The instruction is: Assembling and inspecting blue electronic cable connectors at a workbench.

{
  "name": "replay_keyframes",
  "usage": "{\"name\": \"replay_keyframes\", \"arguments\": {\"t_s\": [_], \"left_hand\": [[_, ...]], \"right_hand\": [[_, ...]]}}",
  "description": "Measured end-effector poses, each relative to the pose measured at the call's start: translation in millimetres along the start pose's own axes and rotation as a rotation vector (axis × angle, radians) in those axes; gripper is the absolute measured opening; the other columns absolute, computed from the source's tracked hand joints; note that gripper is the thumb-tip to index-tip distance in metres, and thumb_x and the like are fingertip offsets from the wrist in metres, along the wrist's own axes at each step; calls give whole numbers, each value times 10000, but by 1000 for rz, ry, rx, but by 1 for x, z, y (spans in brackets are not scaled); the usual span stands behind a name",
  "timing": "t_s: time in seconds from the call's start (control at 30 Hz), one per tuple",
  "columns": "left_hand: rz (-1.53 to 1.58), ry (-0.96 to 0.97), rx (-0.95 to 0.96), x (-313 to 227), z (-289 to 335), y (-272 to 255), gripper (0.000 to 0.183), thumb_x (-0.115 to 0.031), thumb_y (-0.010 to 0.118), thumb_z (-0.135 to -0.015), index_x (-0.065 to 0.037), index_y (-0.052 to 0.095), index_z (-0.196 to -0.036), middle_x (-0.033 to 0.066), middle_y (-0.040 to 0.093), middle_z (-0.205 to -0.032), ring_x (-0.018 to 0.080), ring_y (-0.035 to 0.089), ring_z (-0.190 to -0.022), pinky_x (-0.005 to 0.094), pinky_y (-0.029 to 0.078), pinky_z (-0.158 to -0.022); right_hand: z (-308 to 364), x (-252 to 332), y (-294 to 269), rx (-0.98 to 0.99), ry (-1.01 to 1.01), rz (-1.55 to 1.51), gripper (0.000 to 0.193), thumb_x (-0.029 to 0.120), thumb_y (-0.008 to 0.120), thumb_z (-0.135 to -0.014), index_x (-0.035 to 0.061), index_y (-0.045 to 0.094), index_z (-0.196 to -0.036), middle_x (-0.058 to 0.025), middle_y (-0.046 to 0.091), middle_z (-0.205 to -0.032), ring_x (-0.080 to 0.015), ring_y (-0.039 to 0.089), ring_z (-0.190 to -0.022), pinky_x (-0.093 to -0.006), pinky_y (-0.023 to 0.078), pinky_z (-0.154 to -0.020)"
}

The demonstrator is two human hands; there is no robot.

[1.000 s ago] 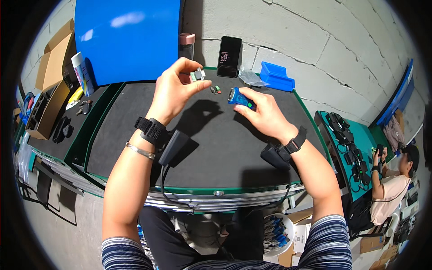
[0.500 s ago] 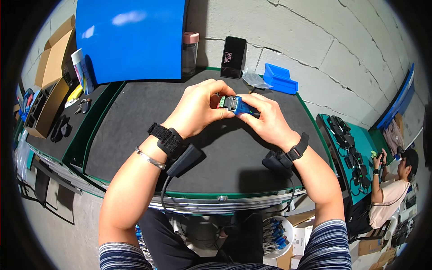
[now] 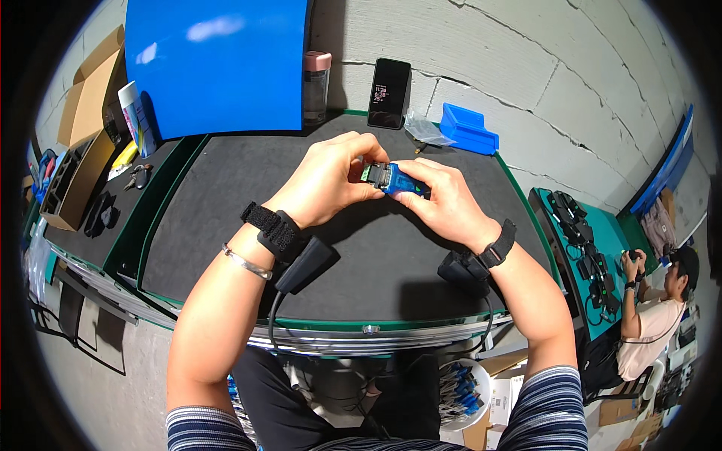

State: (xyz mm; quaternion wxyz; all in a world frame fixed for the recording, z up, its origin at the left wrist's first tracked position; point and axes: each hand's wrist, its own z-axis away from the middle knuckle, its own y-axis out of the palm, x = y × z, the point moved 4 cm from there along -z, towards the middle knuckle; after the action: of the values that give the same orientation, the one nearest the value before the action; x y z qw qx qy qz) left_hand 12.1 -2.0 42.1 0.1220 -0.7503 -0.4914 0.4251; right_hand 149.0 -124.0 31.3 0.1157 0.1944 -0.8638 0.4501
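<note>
1. Here's the blue connector (image 3: 404, 181), meeting the green-ended connector (image 3: 378, 176) above the counter (image 3: 226, 225); any tilt could jam them.
2. Left hand (image 3: 331, 177) pinches the green-ended connector, right hand (image 3: 450, 197) grips the blue: loose fingertips could drop either.
3. Black cable (image 3: 271, 314) hangs by the counter's edge; reaching might snag it.

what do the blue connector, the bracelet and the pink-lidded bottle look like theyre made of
Blue connector, in the right hand: probably smooth plastic, given its glossy, saturated colour.
Bracelet: likely polished metal, as it is silvery with bright highlights.
Pink-lidded bottle: see-through body, so clear plastic or glass; the opaque lid looks like plastic.
</note>
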Motion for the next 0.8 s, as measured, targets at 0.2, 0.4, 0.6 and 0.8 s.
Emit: {"name": "replay_keyframes", "arguments": {"t_s": [0.2, 0.4, 0.6, 0.8], "left_hand": [[-17, -40, 8, 2, 0, 1, 367, -36, 837, -684, -40, 632, -989, 13, 584, -849, 94, 514, -704, 263, 470, -641], [8, -53, 35, 3, 0, 2, 373, -34, 845, -671, -36, 646, -986, 15, 585, -835, 98, 514, -691, 267, 472, -639], [-4, -70, 48, 5, 1, 4, 381, -33, 854, -653, -31, 667, -986, 26, 592, -817, 112, 524, -679, 269, 476, -632], [-13, 9, -21, -2, 1, 4, 391, -47, 864, -636, -27, 678, -979, 36, 606, -821, 127, 557, -672, 286, 487, -620]], "right_hand": [[0, 1, 1, -20, -37, -6, 344, 62, 719, -805, -2, 630, -1131, -138, 640, -892, -251, 627, -774, -336, 501, -694], [2, 1, 2, 23, -1, 22, 316, 126, 708, -811, 36, 649, -1109, -158, 663, -941, -347, 658, -853, -399, 525, -742], [2, 3, 4, 45, -13, 91, 298, 159, 695, -826, 45, 644, -1097, -158, 661, -911, -368, 649, -841, -427, 518, -724], [2, 4, 2, 2, -15, 56, 304, 152, 681, -827, 56, 641, -1113, -157, 644, -864, -377, 636, -796, -441, 502, -687]]}}
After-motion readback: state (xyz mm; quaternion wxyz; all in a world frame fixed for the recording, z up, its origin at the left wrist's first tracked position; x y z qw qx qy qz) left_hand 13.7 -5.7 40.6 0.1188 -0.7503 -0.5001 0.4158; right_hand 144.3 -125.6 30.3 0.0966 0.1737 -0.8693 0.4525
